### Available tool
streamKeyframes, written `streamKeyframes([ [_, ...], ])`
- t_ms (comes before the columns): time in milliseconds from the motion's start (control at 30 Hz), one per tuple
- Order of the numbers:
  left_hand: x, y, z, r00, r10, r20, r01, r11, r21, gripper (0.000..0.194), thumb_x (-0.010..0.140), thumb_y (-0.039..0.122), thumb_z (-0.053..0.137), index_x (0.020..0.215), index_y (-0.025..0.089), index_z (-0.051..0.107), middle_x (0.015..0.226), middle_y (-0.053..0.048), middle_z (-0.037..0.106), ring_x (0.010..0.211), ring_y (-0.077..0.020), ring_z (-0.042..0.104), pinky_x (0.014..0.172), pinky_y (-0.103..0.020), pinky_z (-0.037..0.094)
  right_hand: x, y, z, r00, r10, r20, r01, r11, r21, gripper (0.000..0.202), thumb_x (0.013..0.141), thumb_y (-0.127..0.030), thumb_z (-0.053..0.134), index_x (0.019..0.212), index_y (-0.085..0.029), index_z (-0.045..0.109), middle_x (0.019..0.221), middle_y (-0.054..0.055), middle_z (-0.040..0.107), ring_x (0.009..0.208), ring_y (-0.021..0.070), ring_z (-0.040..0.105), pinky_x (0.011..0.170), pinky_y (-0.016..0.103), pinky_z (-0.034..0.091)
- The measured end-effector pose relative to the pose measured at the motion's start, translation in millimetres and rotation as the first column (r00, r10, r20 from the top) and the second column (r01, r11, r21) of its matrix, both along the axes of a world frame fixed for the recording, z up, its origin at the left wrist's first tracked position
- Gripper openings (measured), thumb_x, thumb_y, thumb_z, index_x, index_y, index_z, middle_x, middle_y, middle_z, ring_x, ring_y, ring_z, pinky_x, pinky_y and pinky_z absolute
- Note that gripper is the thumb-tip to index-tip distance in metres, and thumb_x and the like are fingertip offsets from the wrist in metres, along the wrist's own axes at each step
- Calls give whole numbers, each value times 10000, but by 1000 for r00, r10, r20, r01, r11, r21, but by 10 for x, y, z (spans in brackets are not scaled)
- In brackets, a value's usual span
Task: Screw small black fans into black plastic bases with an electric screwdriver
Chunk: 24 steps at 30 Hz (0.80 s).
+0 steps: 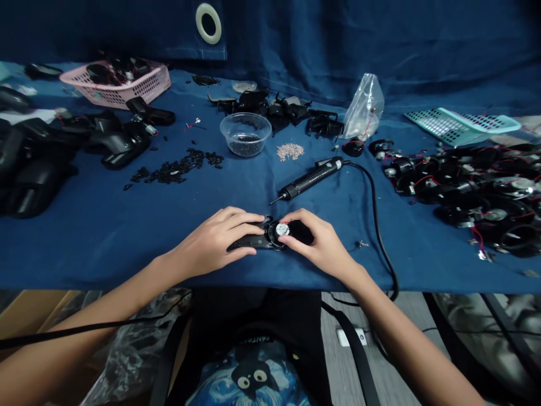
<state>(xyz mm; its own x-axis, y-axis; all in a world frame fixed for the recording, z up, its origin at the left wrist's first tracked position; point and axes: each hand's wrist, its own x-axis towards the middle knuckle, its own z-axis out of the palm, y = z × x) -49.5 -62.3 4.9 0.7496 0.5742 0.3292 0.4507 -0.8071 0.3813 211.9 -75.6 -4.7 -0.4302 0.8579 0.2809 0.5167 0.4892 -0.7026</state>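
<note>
A black plastic housing (253,242) lies on the blue cloth at the table's front edge, with a small round speaker (282,229) set into it. My left hand (217,239) rests over the housing's left part and holds it down. My right hand (315,239) grips the right end, thumb and forefinger pinching at the speaker. An electric screwdriver (310,177) lies just behind the hands, its cable (378,225) running off the front edge.
A clear bowl (245,133) of small black parts, a heap of screws (289,150), scattered black bits (177,168), a pink basket (120,84), black housings left (34,163), wired speakers right (477,192), a plastic bag (363,107), a teal tray (460,124).
</note>
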Motion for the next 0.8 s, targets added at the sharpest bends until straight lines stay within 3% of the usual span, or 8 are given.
streamKeyframes([
  [233,9,62,-62,996,-39,75,36,999,40,350,886,349,660,1210,219,644,1190,-64,684,1169,-225,547,1000,-408,465,8,30,-2,1000,3,-28,-3,1000,-19,236,868,-352,648,1059,-223,595,1045,43,656,999,189,612,925,358,479],
  [533,74,47,-48,999,-38,23,35,990,138,320,905,343,639,1198,215,653,1204,-50,684,1145,-227,554,952,-386,478,6,27,-14,999,14,-34,-14,1000,-21,244,869,-342,652,1073,-223,591,1046,36,652,986,174,607,906,330,470],
  [800,53,99,-35,997,-81,-9,82,986,142,330,914,332,625,1219,206,638,1207,-47,684,1167,-232,547,976,-397,479,21,25,-13,999,19,-39,-20,1000,-22,235,878,-352,639,1072,-226,595,1047,37,657,996,186,607,910,345,472],
])
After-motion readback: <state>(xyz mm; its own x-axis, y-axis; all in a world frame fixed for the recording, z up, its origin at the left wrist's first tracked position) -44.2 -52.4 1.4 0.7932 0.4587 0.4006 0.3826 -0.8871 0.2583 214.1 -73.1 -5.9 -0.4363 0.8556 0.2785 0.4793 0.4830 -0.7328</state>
